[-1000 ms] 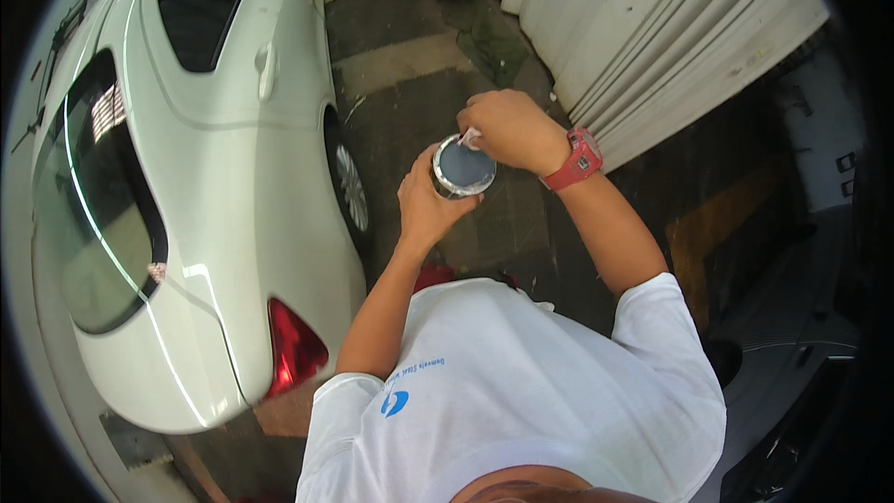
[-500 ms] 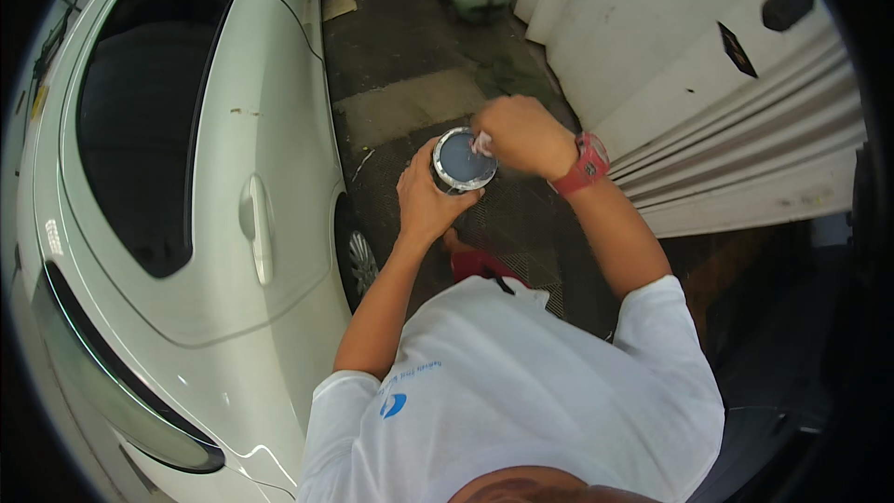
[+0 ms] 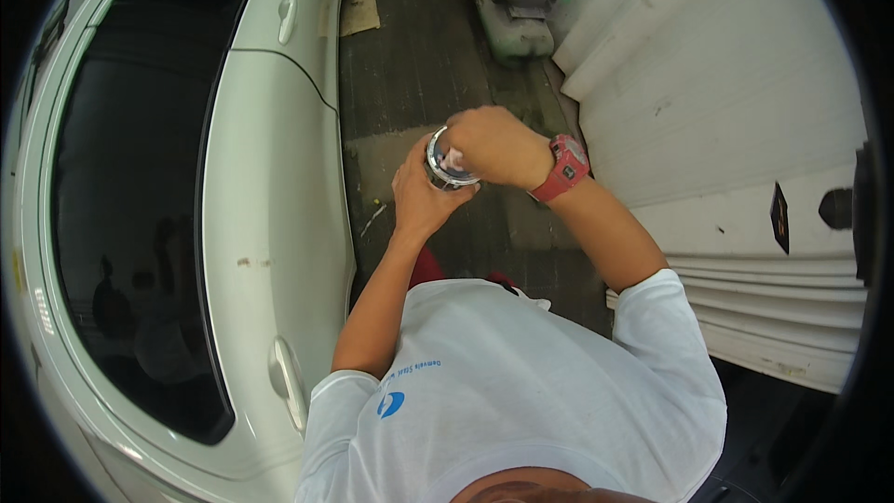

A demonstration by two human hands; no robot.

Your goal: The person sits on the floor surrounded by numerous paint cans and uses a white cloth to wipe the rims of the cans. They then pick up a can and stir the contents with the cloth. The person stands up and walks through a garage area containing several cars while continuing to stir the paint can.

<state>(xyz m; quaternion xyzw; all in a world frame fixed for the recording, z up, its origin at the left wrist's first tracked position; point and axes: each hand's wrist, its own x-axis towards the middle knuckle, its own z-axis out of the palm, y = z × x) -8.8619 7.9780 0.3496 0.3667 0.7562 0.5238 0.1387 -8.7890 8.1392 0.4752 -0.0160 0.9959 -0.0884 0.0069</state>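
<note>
left hand [image 3: 419, 194] still cups the round tin [image 3: 447, 164] beside the white car [image 3: 270, 224]; right hand [image 3: 494, 144] now covers its top, pinching something white, so it's mid-dip i'd guess

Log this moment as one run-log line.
left hand: holds round tin | right hand: on tin's top, cloth under fingers | white car: at left

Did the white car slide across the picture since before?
Yes. The white car now shows its side windows and door handles, not its rear lamp as earlier; against the white wall, the view has travelled forward along it. The camera probably moved.
</note>
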